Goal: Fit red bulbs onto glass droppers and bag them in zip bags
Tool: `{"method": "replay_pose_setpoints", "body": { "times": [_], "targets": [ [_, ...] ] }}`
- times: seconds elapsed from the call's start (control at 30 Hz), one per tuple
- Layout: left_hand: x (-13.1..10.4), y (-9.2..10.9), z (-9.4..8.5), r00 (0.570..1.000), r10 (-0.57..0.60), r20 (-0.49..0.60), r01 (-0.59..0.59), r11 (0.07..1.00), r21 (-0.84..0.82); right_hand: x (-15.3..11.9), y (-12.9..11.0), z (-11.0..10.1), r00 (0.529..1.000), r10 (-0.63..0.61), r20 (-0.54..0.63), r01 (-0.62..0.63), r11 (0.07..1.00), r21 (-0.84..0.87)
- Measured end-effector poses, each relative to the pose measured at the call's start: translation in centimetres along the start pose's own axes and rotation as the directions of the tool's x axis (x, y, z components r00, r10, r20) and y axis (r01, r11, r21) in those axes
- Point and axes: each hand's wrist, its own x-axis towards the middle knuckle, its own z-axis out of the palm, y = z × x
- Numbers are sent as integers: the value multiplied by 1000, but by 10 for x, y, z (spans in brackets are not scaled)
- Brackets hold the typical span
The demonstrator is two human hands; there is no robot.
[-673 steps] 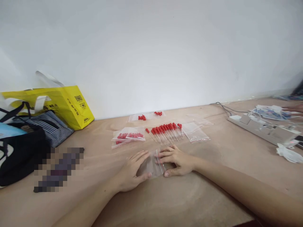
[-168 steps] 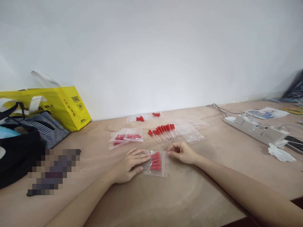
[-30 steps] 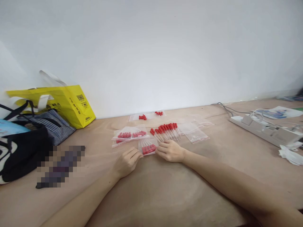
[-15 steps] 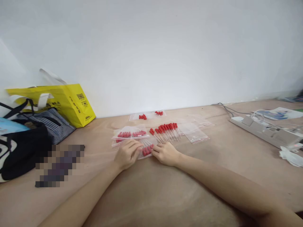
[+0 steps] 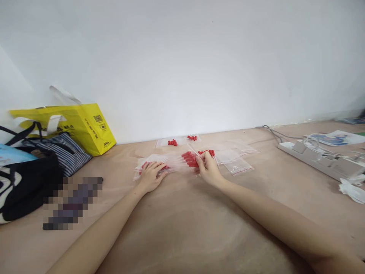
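My left hand lies flat with fingers spread on the clear zip bags that contain red-tipped pieces. To its right, my right hand pinches a clear bag of red-tipped sticks, lifted and blurred by motion. Behind my right fingers, loose red-tipped sticks show in part, their lower ends mostly hidden. Just right of them, clear zip bags lie flat on the table.
Near the wall lies a bag with red pieces. At left stand a yellow bag, a striped pouch and a black bag. A white power strip with cables lies at right.
My right hand has raised the bag of red-tipped sticks from the table and moved it up and right. My left hand has let go of it and moved slightly left onto the other bags.
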Motion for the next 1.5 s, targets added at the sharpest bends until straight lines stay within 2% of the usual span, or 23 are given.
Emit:
{"method": "replay_pose_setpoints", "body": {
  "times": [0.07, 0.13, 0.23, 0.33, 0.43, 0.5, 0.57, 0.63, 0.7, 0.8, 0.87, 0.93, 1.03, 1.17, 1.3, 1.5],
  "targets": [
    [-3, 1, 1, 1000, -16, -17, 16, 1000, -5, 17, 1, 11, 997, -48, -66, 42, 995, -92],
    [-5, 1, 2, 999, -29, -32, 28, 1000, -12, 34, 3, 26, 989, -130, -68, 107, 956, -274],
    [-6, 1, 2, 998, -48, -50, 47, 999, -21, 52, 9, 52, 973, -215, 79, 223, 808, -545],
    [-6, 1, 0, 995, -70, -64, 68, 997, -27, 58, 16, 73, 950, -247, 190, 312, 734, -604],
    [-6, 3, -2, 993, -85, -77, 83, 996, -35, 55, 17, 78, 918, -293, 267, 397, 691, -604],
    [-5, 4, -3, 993, -82, -83, 78, 996, -45, 50, 14, 70, 901, -316, 299, 435, 667, -605],
    [-5, 4, -4, 992, -77, -97, 71, 996, -56, 44, 11, 54, 894, -315, 317, 447, 650, -615],
    [-5, 4, -6, 989, -76, -125, 68, 996, -64, 36, 11, 28, 900, -287, 328, 436, 632, -641],
    [-6, 6, -7, 984, -76, -158, 66, 995, -69, 27, 17, -5, 925, -252, 285, 381, 633, -674],
    [-7, 11, -9, 976, -39, -215, 27, 998, -59, 15, 33, -60, 983, -60, 174, 173, 625, -761],
    [-9, 17, -11, 974, 11, -225, -22, 999, -47, 10, 45, -90, 987, 49, 155, 93, 610, -787],
    [-12, 21, -12, 977, 48, -208, -60, 997, -50, 7, 53, -108, 978, 128, 165, 59, 589, -806],
    [-14, 24, -13, 980, 45, -196, -59, 996, -64, 7, 57, -113, 957, 214, 198, 53, 539, -841],
    [-16, 24, -12, 982, 32, -185, -47, 996, -78, 13, 57, -100, 948, 254, 191, 43, 493, -869],
    [-15, 23, -12, 985, 36, -168, -52, 994, -93, 16, 56, -92, 957, 259, 128, 0, 442, -897],
    [-14, 23, -13, 986, 50, -162, -69, 991, -115, 8, 50, -102, 951, 307, 28, -85, 348, -934]
  ]
}}
